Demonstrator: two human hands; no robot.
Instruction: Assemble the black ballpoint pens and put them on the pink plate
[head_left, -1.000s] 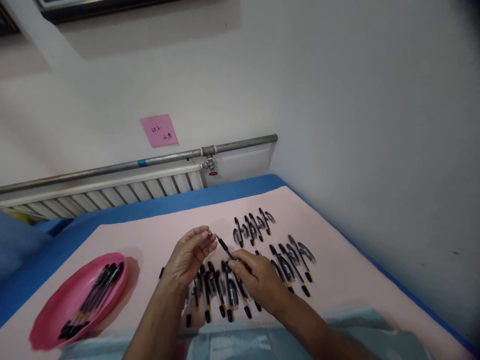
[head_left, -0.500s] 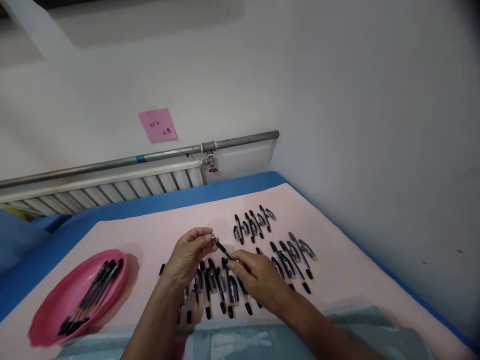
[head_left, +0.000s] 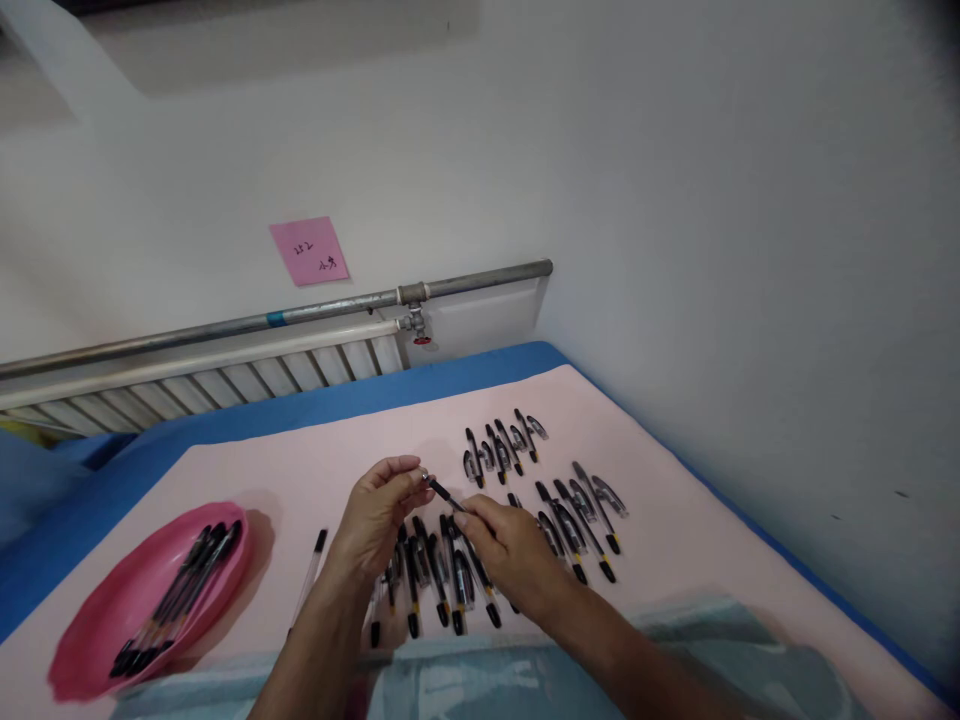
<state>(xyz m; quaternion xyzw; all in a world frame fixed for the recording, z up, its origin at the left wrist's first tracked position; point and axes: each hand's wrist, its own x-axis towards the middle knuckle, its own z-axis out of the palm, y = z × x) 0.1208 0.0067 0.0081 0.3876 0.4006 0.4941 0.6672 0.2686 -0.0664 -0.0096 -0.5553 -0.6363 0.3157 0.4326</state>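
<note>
Watching remotely, I see one pen (head_left: 441, 490) held above a pale pink sheet (head_left: 697, 560), the left hand (head_left: 379, 512) pinching what looks like its small metallic tip (head_left: 424, 478) between thumb and fingers, the right hand (head_left: 511, 548) grasping the barrel. I judge the step in hand to be working that tip at the pen's end, whether on or off I cannot tell, and the next move calls for a steady barrel with both parts aligned. The long axis slants, tip end pointing forward and left, rear toward the right hand, with loose pens (head_left: 412, 590) lying below.
</note>
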